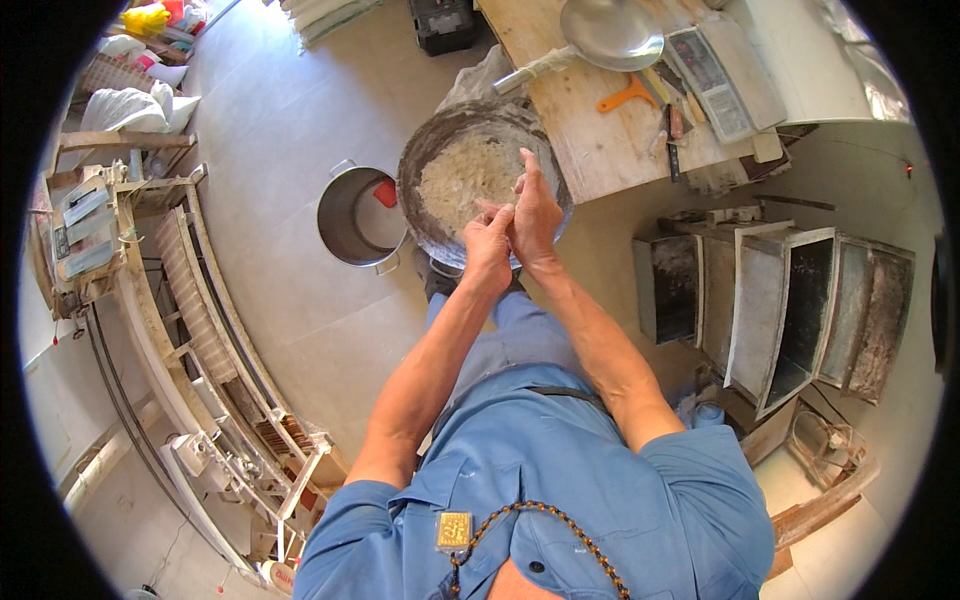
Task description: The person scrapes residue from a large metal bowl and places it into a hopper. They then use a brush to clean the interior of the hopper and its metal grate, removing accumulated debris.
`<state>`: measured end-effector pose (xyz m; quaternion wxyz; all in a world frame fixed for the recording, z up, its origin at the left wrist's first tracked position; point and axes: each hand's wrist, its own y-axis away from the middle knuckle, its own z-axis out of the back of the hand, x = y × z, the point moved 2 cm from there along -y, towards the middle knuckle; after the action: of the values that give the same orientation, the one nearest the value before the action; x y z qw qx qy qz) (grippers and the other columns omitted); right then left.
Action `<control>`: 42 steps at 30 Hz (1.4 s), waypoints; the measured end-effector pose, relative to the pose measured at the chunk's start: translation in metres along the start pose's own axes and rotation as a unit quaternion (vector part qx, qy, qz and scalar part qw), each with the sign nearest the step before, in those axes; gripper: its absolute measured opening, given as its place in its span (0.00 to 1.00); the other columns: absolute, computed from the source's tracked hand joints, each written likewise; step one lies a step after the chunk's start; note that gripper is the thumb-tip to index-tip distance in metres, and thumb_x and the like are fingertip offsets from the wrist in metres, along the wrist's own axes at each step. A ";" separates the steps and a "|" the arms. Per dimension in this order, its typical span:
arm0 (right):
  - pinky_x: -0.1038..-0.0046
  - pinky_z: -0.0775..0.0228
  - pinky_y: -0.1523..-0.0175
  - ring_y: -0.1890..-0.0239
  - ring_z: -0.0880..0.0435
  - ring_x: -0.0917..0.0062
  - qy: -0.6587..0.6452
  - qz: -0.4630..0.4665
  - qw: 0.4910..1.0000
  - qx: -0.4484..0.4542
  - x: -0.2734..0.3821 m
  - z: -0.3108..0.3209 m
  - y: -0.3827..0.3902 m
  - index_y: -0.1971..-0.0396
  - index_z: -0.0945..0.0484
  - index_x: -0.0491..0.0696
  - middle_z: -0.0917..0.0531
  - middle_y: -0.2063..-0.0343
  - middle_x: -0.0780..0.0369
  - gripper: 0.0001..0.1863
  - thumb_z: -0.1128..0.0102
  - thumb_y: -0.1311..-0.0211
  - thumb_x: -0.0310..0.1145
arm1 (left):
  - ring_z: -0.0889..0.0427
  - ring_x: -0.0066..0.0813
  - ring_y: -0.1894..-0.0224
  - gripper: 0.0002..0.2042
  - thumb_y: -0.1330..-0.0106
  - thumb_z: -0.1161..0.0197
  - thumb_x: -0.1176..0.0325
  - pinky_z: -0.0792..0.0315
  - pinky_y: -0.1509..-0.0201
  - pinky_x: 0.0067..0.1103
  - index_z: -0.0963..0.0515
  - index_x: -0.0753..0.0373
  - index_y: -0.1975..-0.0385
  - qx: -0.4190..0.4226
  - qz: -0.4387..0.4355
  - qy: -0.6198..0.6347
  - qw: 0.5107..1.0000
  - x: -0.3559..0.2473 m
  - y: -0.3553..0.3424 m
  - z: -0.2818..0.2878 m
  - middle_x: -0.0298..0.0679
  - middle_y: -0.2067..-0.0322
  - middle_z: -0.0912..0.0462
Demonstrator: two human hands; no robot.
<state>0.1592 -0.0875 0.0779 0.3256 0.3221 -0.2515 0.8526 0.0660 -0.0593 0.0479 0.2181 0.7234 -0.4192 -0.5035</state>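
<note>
Over a wide round basin (pixel 412 160) holding pale, crumbly flour mixture (pixel 455 180), my two hands meet near the basin's close edge. The fingers of my left hand (pixel 488 243) are closed and press against the thumb side of my right hand; what is between them, if anything, is hidden. My right hand (pixel 538 212) is raised with its fingers stretched away from me, holding nothing I can see. Left of the basin stands a tall metal pot (pixel 345 222) with two handles and a red piece (pixel 386 194) inside.
A wooden table (pixel 590 150) at the upper right carries a metal ladle-like pan (pixel 612 35), an orange-handled scraper (pixel 628 94), knives and a scale (pixel 712 85). Metal bins (pixel 785 310) stand at the right. A long wooden-framed machine (pixel 190 290) lines the left.
</note>
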 end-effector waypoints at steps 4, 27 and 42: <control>0.61 0.22 0.59 0.60 0.16 0.65 0.047 0.080 0.996 0.004 -0.002 0.006 0.005 0.24 0.33 0.52 0.21 0.64 0.62 0.49 0.21 0.49 0.33 | 0.13 0.27 0.58 0.10 0.26 0.34 0.73 0.19 0.56 0.25 0.17 0.71 0.50 0.040 -0.022 0.008 0.999 0.004 -0.007 -0.009 0.39 0.58 0.13; 0.53 0.62 0.14 0.17 0.52 0.50 -0.838 -0.329 0.391 0.192 -0.037 0.002 -0.027 0.20 0.57 0.35 0.50 0.20 0.41 0.62 0.68 0.30 0.80 | 0.26 0.34 0.31 0.36 0.24 0.36 0.44 0.27 0.32 0.37 0.37 0.58 0.24 0.177 -0.012 0.000 0.984 0.030 0.005 -0.030 0.37 0.31 0.25; 0.54 0.57 0.16 0.19 0.42 0.58 -0.728 -0.265 0.576 0.260 -0.022 0.022 -0.043 0.18 0.47 0.49 0.39 0.22 0.46 0.57 0.69 0.30 0.81 | 0.28 0.40 0.30 0.34 0.31 0.25 0.60 0.31 0.29 0.42 0.32 0.49 0.26 0.022 -0.021 0.050 0.998 0.039 -0.011 -0.086 0.36 0.30 0.27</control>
<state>0.2115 -0.0816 0.0870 0.1469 0.9577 -0.0751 0.2357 0.1544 -0.0947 0.0526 0.2120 0.7609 -0.4036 -0.4616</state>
